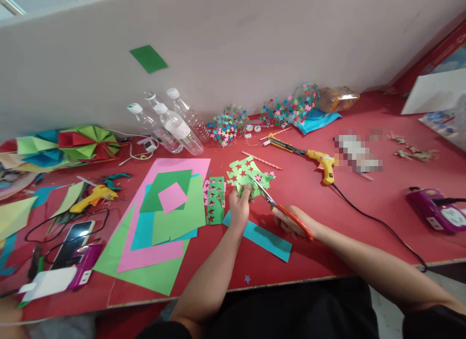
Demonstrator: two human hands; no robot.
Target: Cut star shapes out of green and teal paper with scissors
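Between the fingers of my left hand (241, 205) is a light green paper sheet (238, 168) full of star-shaped holes, its edge pinched under the thumb. My right hand (291, 218) grips a pair of scissors (289, 214) with orange-red handles. Their blades point up and left over the green sheet; whether they are cutting it I cannot tell. Small pink and green stars (267, 177) lie by the sheet's right side. A blue paper strip (267, 239) lies below my hands, and a dark green strip (215, 200) with punched stars is left of them.
Stacked coloured paper (178, 222) covers the table to the left. Several plastic bottles (185, 123) and star-covered clear balls (224, 127) stand along the wall. A yellow glue gun (322, 164) with a trailing cord lies right; a purple power block (435, 210) sits farther right.
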